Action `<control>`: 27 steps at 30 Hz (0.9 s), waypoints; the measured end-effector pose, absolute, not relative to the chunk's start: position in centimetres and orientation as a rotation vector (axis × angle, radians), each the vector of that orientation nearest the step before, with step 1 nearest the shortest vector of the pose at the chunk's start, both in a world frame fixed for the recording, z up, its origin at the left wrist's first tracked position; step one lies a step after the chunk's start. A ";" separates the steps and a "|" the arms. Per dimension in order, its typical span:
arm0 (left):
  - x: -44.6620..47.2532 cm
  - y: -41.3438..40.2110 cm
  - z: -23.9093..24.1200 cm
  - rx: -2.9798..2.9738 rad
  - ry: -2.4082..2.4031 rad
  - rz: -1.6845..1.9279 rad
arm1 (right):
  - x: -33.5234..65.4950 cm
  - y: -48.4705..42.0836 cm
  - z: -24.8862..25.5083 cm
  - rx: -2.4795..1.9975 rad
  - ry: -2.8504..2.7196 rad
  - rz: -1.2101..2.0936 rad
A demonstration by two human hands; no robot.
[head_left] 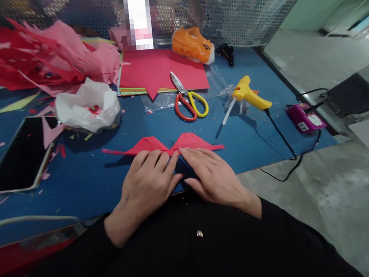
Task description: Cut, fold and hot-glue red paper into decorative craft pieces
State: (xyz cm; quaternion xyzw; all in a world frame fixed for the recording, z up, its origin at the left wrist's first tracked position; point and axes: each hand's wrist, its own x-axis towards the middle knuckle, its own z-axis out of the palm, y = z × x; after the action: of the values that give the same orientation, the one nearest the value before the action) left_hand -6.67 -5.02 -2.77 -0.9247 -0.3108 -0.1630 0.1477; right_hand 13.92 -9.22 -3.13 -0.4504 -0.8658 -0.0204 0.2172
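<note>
A folded piece of red paper (189, 141) lies across the blue table in front of me. Two peaked flaps rise along its far side, and a narrow strip sticks out at each end. My left hand (150, 176) rests its fingertips on the near edge, left of the middle. On the right of the middle, my right hand (212, 175) lays its fingers along the same edge. Both hands press down with fingers extended and thumbs apart, gripping nothing. The part of the paper under the fingers is hidden.
Scissors (184, 99) lie beyond the paper, near a stack of coloured paper (132, 74). A yellow glue gun (248, 95) with a cord sits at right. At left are a phone (13, 159), a lined scrap bowl (87, 108) and crumpled red and pink paper (55, 55).
</note>
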 end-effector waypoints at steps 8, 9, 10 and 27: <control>-9.0 -4.9 -2.0 -2.656 -1.198 -0.765 | 11.4 -7.9 -4.8 -1.182 -2.495 -0.099; -9.2 -4.6 -1.9 -2.626 -1.282 -0.769 | 11.4 -8.0 -4.8 -1.187 -2.505 -0.107; -9.3 -4.3 -1.7 -2.603 -1.362 -0.760 | 11.4 -8.0 -4.7 -1.197 -2.513 -0.110; -9.6 -2.0 -2.1 -2.650 -1.709 -0.598 | 10.4 -7.1 -3.8 -1.252 -2.638 -0.059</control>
State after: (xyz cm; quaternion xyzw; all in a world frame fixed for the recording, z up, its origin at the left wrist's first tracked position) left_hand -9.58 -1.96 -2.11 -0.8253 -0.5322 -0.1861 -0.0337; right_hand 10.41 -7.07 -3.85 -0.4261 -0.8977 -0.0200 0.1101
